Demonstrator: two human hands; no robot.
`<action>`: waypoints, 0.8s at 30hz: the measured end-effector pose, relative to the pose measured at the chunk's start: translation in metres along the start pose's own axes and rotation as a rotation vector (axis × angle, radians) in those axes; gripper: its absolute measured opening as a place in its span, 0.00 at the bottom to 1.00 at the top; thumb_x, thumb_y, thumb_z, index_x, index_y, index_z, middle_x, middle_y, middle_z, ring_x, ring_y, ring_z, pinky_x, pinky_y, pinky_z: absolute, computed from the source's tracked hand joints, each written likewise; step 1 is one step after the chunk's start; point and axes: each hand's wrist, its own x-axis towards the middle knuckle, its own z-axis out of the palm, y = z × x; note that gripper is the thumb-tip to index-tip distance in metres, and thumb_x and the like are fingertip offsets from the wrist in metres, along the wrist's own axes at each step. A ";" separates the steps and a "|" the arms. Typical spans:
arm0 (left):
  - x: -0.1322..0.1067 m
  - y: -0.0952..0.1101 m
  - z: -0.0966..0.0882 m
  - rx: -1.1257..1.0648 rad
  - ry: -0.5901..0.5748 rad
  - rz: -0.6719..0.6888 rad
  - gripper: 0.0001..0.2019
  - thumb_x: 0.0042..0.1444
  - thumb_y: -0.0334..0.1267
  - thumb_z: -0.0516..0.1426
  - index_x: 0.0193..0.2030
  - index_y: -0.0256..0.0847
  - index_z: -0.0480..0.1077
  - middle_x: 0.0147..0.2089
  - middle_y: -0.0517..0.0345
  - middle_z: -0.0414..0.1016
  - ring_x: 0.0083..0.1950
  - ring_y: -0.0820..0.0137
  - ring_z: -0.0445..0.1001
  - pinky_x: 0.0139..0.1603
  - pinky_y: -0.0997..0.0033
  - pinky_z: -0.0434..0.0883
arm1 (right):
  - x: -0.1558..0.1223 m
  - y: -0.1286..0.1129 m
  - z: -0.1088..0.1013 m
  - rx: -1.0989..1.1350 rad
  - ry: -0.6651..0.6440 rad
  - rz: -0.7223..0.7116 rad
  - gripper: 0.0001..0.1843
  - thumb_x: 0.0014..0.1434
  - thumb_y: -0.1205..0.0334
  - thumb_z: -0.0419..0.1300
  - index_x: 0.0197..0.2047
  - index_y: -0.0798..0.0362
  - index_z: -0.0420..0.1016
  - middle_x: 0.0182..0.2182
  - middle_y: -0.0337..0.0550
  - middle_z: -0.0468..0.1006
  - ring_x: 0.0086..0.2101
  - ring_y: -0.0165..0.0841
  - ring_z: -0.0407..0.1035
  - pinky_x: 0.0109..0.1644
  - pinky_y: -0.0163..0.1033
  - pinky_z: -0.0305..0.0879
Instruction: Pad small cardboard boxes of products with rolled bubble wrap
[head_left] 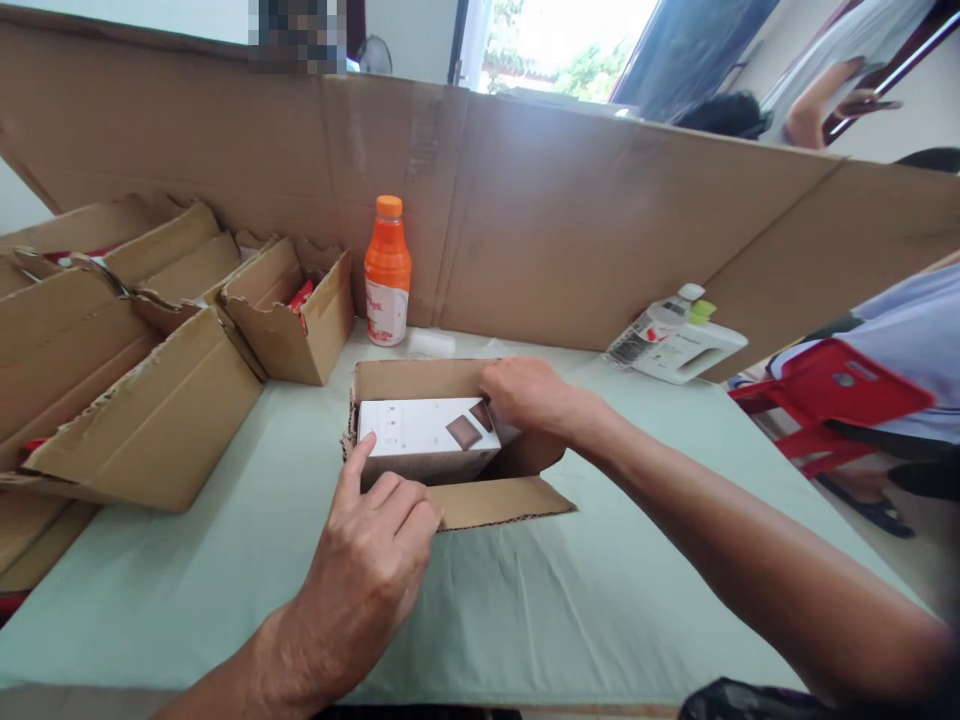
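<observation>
A small open cardboard box (480,500) lies in the middle of the table with a white product box (420,432) partly inside it. My left hand (371,555) rests at the near left corner of the white box, thumb up against it, fingers curled. My right hand (529,395) grips the right end of the white box inside the carton, fingers closed over it.
Several opened cardboard cartons (150,400) crowd the left side of the green-covered table (525,620). An orange drink bottle (387,270) stands at the back by a tall cardboard wall (600,220). White containers (679,340) lie at right; a red stool (832,395) and seated person beyond.
</observation>
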 end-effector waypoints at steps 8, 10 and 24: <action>-0.009 -0.002 -0.006 -0.091 0.151 -0.023 0.15 0.57 0.25 0.58 0.49 0.44 0.70 0.46 0.54 0.77 0.50 0.62 0.75 0.71 0.38 0.57 | -0.064 0.011 -0.015 0.092 0.151 0.030 0.10 0.62 0.67 0.55 0.40 0.52 0.79 0.39 0.47 0.81 0.35 0.36 0.76 0.39 0.39 0.67; -0.024 -0.010 -0.007 -0.121 0.298 -0.102 0.23 0.55 0.29 0.62 0.57 0.48 0.68 0.56 0.52 0.73 0.60 0.57 0.71 0.71 0.39 0.59 | -0.106 0.025 -0.009 0.253 0.415 0.106 0.11 0.66 0.60 0.54 0.44 0.50 0.78 0.41 0.45 0.81 0.36 0.35 0.75 0.41 0.39 0.69; -0.014 -0.028 0.083 -1.041 0.277 -0.983 0.30 0.50 0.44 0.66 0.60 0.40 0.70 0.56 0.47 0.76 0.51 0.60 0.78 0.57 0.56 0.74 | -0.131 0.030 0.114 0.813 0.369 0.419 0.27 0.52 0.40 0.64 0.45 0.54 0.73 0.36 0.50 0.83 0.33 0.42 0.75 0.35 0.44 0.72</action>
